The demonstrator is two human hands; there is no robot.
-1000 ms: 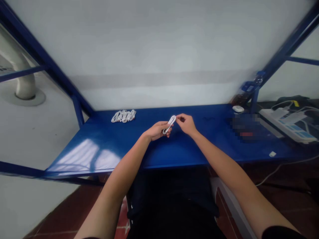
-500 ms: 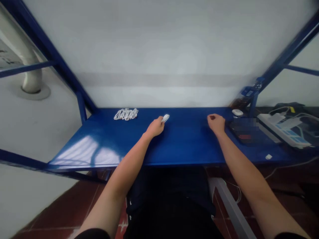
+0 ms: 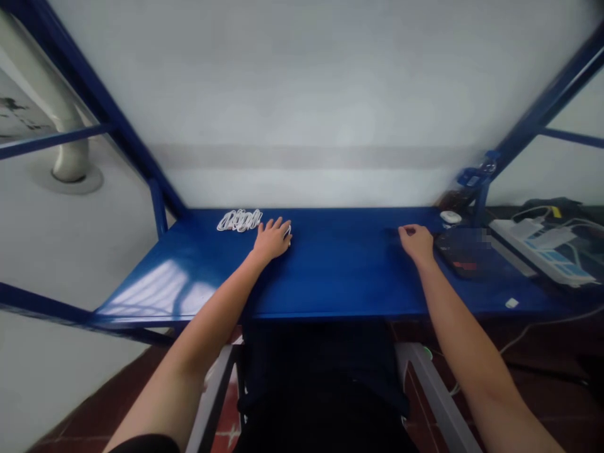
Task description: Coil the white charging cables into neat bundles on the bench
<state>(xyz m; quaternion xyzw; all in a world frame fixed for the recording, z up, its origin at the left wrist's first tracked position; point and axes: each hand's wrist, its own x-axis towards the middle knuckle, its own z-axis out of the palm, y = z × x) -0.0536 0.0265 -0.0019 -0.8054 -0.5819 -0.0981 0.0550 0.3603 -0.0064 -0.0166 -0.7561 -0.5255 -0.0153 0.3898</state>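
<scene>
My left hand (image 3: 272,241) rests palm down on the blue table, its fingers spread. A bit of a white coiled cable (image 3: 288,231) shows at its right edge by the thumb; the rest is hidden beneath the hand. Just left of the fingertips lies a row of several coiled white cables (image 3: 240,220), close together near the table's back edge. On the right side, my right hand (image 3: 417,241) is held closed, thumb and index finger curled together into a ring. Whether anything is inside those fingers cannot be made out.
The blue table (image 3: 330,277) stands against a wall between blue frame posts. To the right are a white rounded case (image 3: 450,218), a dark flat device (image 3: 465,255), a power strip (image 3: 550,248) with plugs, a bottle (image 3: 488,163) and a small white piece (image 3: 511,303).
My left hand has moved left with the white coiled cable, towards the row, and its fingers have gone from gripping to spread. My right hand has stayed almost in place, still curled.
</scene>
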